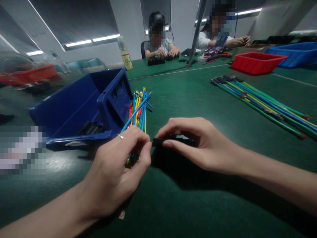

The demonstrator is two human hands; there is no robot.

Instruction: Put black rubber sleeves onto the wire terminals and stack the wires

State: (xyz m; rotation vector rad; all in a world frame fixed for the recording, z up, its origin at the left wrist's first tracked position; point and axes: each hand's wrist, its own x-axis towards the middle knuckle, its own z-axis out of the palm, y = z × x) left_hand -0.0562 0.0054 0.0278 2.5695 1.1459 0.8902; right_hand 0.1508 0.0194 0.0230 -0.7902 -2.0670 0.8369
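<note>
My right hand [198, 142] pinches a dark, elongated black piece [158, 142] between thumb and fingers, just above the green table; its exact kind does not show. Right against the near end of that piece, my left hand [126, 158], with a ring on one finger, is closed with thumb and forefinger together. What lies between those fingertips is hidden. Behind the left hand is a bundle of blue, yellow and red wires [141, 109] with metal ends. One blue wire slants across the bundle and runs out of sight behind my left knuckles.
A dark blue bin [71, 102] at left holds black pieces [90, 128]. Black-ended wires [260, 102] lie in a row at right, near a red tray [257, 62] and a blue tray [294, 54]. Across the table [178, 89], two people work beyond a bottle [125, 56].
</note>
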